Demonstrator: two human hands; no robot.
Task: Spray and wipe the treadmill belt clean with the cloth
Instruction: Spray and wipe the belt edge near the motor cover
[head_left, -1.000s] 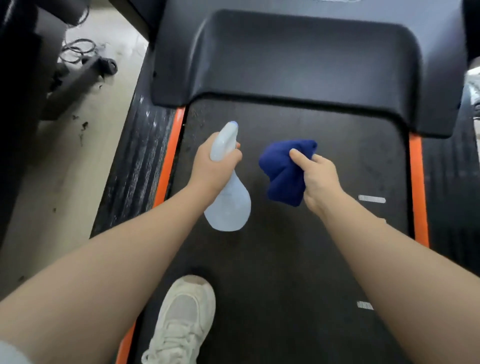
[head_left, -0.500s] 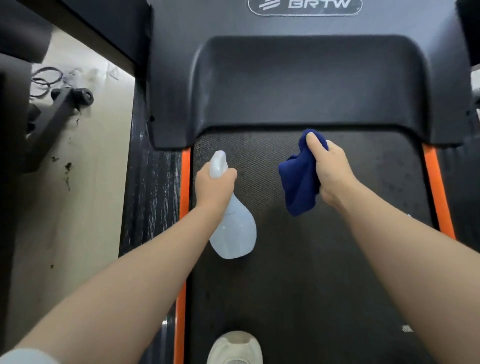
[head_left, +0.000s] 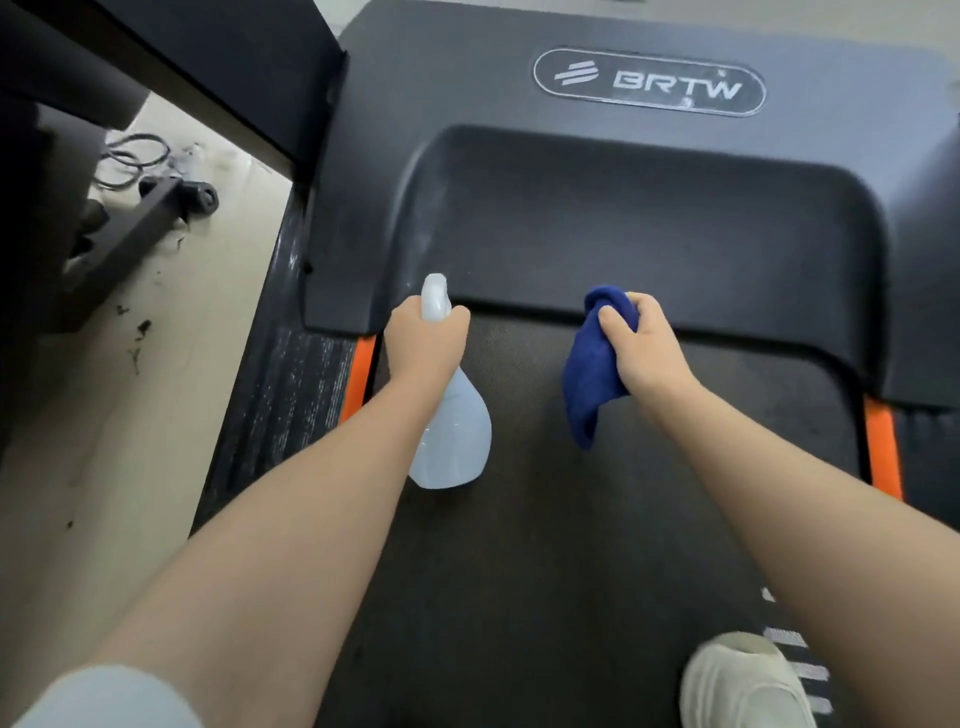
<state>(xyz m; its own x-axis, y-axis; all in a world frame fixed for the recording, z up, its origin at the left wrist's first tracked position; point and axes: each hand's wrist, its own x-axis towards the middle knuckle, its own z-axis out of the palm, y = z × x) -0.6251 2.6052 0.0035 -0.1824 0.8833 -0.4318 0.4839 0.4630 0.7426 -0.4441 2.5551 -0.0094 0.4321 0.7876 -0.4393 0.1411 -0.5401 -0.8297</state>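
Fingers of the left hand (head_left: 427, 345) curl round the neck of a pale spray bottle (head_left: 451, 435), nozzle pointing far, toward the motor cover (head_left: 649, 218) (marked BRTW). Right hand (head_left: 641, 349) grips a bunched blue cloth (head_left: 589, 387), its tail hanging. Both hover over the far end of the dark treadmill belt (head_left: 545, 571). Near right, a white shoe (head_left: 740, 680) stands on the belt.

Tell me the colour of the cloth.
Dark blue cloth, seen best in the head view.
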